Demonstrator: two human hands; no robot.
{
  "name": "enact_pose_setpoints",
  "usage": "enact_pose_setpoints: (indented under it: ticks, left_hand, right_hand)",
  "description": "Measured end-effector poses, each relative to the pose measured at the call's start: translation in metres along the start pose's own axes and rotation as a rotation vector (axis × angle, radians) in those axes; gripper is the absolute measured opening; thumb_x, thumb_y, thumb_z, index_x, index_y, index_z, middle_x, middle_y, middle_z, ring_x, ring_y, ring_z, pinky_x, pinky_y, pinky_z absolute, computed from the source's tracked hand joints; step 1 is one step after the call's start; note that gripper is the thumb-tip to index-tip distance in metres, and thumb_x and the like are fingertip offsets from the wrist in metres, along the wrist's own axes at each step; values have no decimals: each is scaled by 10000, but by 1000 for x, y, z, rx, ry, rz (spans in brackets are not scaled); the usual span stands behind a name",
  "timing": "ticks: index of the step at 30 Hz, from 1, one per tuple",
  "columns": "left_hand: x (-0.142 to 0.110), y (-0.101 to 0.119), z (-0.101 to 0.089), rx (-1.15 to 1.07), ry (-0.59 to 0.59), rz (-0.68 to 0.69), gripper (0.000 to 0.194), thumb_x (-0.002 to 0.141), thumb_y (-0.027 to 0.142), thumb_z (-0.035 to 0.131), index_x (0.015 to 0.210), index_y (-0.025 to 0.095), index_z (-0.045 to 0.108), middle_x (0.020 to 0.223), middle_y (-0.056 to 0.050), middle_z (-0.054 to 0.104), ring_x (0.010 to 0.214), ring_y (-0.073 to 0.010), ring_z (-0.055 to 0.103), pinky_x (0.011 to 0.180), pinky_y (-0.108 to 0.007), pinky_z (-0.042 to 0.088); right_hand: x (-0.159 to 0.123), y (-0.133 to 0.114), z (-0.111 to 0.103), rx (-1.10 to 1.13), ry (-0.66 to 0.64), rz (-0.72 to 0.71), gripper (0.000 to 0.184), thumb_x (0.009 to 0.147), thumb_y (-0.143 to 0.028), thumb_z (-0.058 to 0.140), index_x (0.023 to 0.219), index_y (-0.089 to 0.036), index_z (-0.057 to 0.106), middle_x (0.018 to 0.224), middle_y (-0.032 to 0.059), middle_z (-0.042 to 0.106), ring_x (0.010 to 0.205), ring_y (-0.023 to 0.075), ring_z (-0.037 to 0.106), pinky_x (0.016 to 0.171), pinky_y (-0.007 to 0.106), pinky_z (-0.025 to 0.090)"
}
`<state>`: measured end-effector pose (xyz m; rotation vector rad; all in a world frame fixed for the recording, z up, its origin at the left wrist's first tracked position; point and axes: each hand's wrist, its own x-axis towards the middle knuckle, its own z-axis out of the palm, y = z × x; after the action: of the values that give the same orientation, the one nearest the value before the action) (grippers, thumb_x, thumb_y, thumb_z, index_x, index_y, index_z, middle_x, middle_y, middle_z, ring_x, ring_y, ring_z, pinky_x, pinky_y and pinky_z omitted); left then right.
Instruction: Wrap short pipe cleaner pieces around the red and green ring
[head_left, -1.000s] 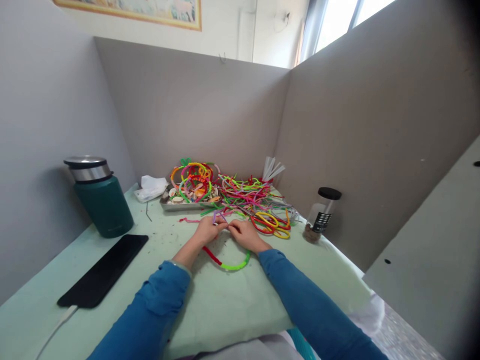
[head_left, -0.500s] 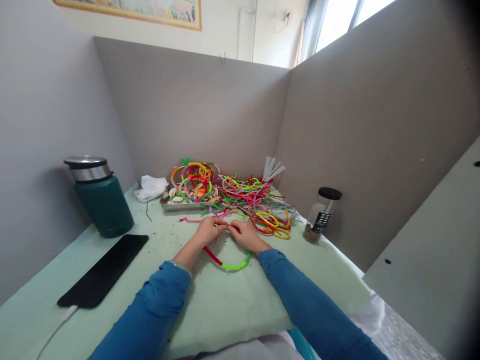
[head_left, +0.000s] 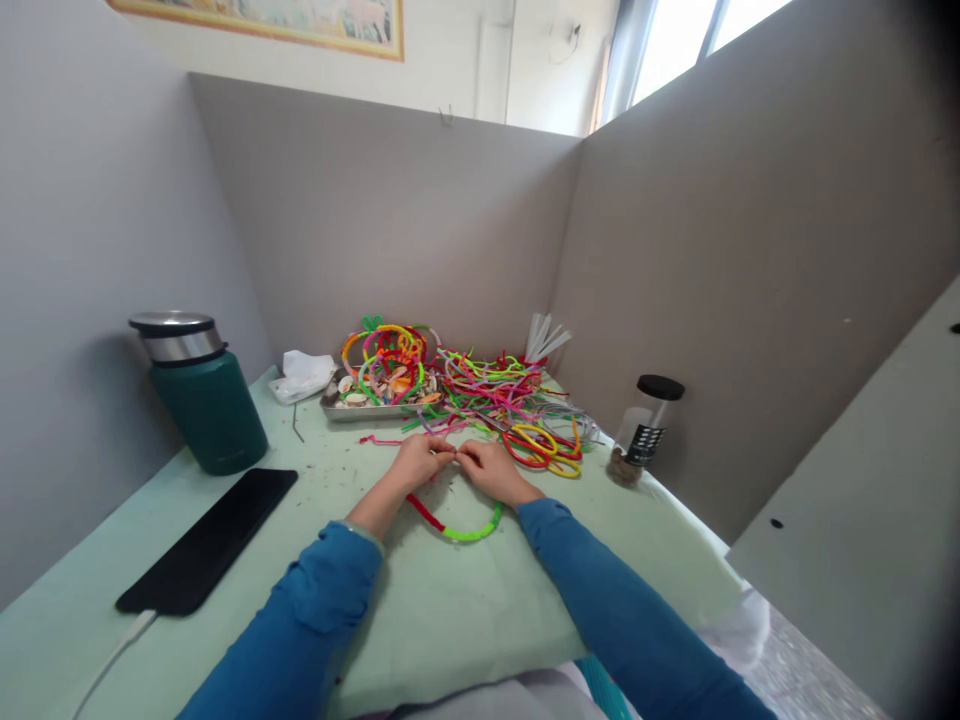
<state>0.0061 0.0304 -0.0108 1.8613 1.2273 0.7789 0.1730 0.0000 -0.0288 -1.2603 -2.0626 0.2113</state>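
My left hand (head_left: 417, 462) and my right hand (head_left: 491, 470) meet fingertip to fingertip above the cloth, both closed in a pinch. Between them and toward me curves a ring wrapped in fuzzy pipe cleaner (head_left: 466, 537), red on the left and bright green along the front and right. Its far part is covered by my hands, where the fingers grip it; the exact spot they pinch is too small to make out. Just beyond the hands lies a pink pipe cleaner (head_left: 382, 440).
Behind are a metal tray (head_left: 375, 412) of shells and finished rings, and a heap of colourful pipe cleaners (head_left: 499, 385). Yellow and red loops (head_left: 544, 447) lie right of it. A green bottle (head_left: 210, 410), phone (head_left: 210, 540) and clear jar (head_left: 645, 430) flank the workspace; grey partitions (head_left: 390, 200) enclose it.
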Motion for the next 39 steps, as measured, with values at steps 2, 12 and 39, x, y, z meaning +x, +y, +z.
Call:
enact_pose_setpoints:
  ticks: [2,12,39]
  left_hand:
    - [0,-1,0,4,-12,7,306,664,334,575,857,120,677,503,33,532,379,-71,416,418,-200,335]
    - [-3,6,1,104,-3,30,276,676,330,571,825,133,693,497,26,554,397,-82,438,450,-204,343]
    - [0,0,0,339,111,181,194,710,269,602,829,186,732,826,-46,657,767,-168,577,710,-239,421]
  right_hand:
    - [0,0,0,4,-2,1,183,868,-264,469,788,-175,608,659,-2,590,588,102,479,546,216,289]
    - [0,0,0,8,7,2,158,854,-241,481,786,-177,609,661,-2,591,590,105,480,548,220,289]
    - [1,1,1,8,3,12,142,854,-230,483,795,-177,601,675,1,593,605,106,488,557,220,294]
